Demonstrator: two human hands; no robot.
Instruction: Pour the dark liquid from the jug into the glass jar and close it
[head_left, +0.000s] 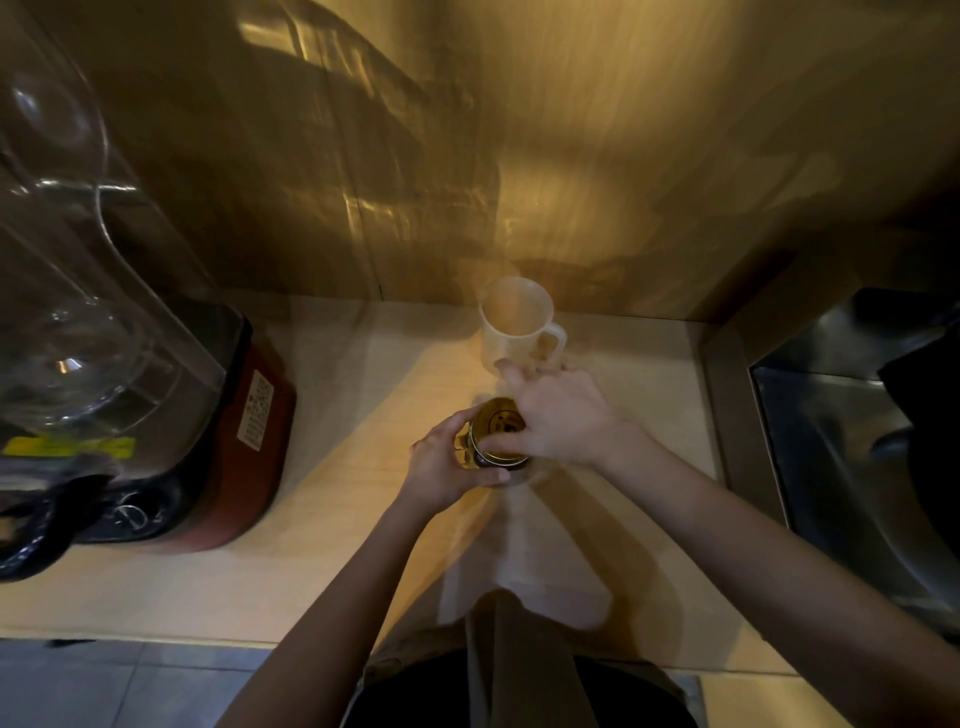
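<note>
At frame centre the left hand (441, 467) grips the glass jar (485, 457) on the counter (332, 415). The right hand (558, 415) fingers clasp its gold lid (500, 418). The jug (519, 325) stands just above, upright

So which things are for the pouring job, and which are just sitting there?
For the job: glass jar, gold lid, white jug, left hand, right hand.

Just sitting there: blender, steel sink.
</note>
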